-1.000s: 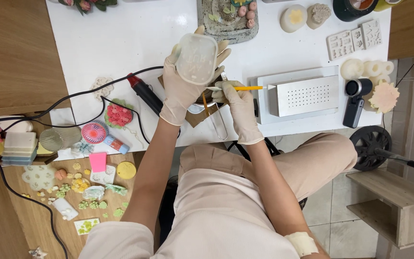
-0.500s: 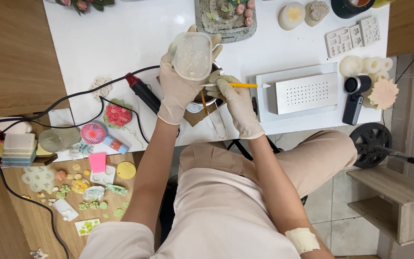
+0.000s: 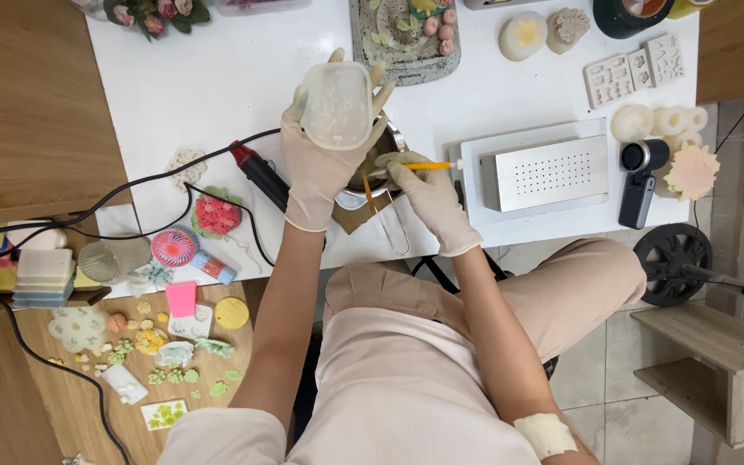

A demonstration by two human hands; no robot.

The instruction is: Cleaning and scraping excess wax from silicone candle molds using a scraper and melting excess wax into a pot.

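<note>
Head view. Left hand (image 3: pixel 316 168), gloved, fingers wrapped around a translucent silicone mould (image 3: pixel 336 105) raised above the white counter (image 3: pixel 217 77); right hand (image 3: pixel 428 194) pinches a yellow-handled brush (image 3: pixel 424 165). The mould looks light, flexible and probably slippery, best gripped by its side walls.

White desk (image 3: pixel 217 77) between wood panels, pale tiled floor (image 3: pixel 639 413) at right, low wooden shelf (image 3: pixel 708 379) near right.

This looks like a small home craft workshop. A white table (image 3: pixel 217 77) carries silicone moulds (image 3: pixel 635 69), moulded flowers (image 3: pixel 217 215), a metal heating box (image 3: pixel 548 172) and cables, with a tiled floor (image 3: pixel 613 405) below.
</note>
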